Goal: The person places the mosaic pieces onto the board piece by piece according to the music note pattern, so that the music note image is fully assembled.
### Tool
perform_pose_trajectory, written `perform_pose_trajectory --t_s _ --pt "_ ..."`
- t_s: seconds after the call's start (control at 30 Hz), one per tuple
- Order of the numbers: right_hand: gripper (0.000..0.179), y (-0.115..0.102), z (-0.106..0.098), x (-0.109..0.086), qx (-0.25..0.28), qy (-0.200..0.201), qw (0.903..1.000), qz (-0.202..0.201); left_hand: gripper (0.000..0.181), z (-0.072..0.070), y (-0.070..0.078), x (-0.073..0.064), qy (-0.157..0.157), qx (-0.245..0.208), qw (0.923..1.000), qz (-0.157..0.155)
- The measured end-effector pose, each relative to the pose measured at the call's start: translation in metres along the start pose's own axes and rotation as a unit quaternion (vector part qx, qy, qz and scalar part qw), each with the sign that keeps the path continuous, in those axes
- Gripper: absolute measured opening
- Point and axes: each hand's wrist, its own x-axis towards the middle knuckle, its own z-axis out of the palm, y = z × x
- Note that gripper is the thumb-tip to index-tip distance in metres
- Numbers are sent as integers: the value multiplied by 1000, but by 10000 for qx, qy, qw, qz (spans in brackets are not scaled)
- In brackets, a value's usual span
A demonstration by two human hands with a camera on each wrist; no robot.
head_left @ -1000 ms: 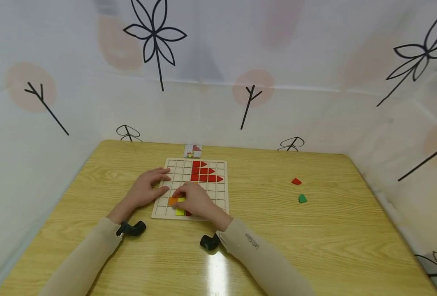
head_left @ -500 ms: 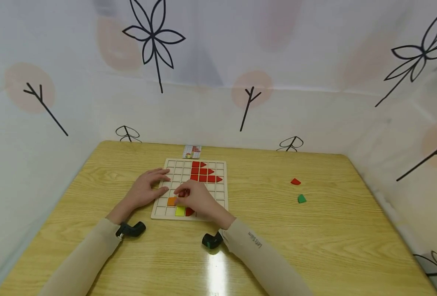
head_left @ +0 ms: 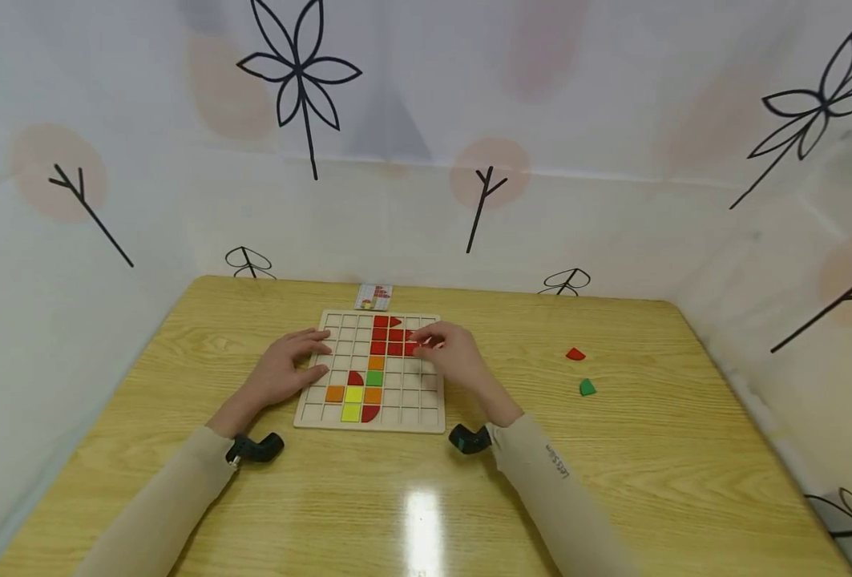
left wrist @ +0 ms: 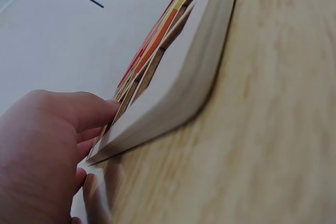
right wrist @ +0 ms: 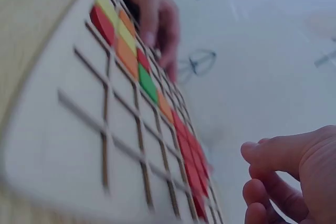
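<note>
A wooden grid board [head_left: 420, 398] lies on the table with coloured tiles in its cells. My left hand [head_left: 287, 367] rests on its left edge, fingers spread and the thumb on the rim. Over the board's right side hovers my right hand [head_left: 457, 357], fingers loosely curled; the right wrist view shows nothing between thumb and fingertips [right wrist: 252, 151]. Near the lower middle, a red quarter-circle tile [head_left: 356, 378] sits beside a green square tile [head_left: 374, 378]. Below it are yellow tiles [head_left: 352, 411]. My right hand partly hides the red tiles [head_left: 380, 335] in the upper rows.
A small printed pattern card [head_left: 373, 296] lies behind the board. To the right on the wooden table [head_left: 613, 473] are a loose red quarter-circle tile [head_left: 575, 353] and a loose green one [head_left: 587, 388]. A patterned cloth [head_left: 397, 216] surrounds the table.
My right hand has let go of the red quarter-circle tile, leaving it in a cell above the yellow tiles, and has moved up and right across the board. The left hand has stayed put.
</note>
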Motion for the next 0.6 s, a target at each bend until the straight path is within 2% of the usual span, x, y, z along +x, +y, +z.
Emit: perform_pose_trajectory --t_s 0.1,0.3,0.47,0.6 --pt "19 18 -30 -8 -144 324 9993 77 30 1 -1 0 -43 10 10000 -36" --pt "22 70 -99 -37 -851 769 9933 140 31 2 -1 -1 7 -4 10000 17" --pt "28 108 -151 -72 -1208 834 9874 593 31 2 1 -2 79 13 9999 72" --pt "33 125 -180 -96 -1061 762 9871 922 31 1 1 -2 23 -1 10000 -6"
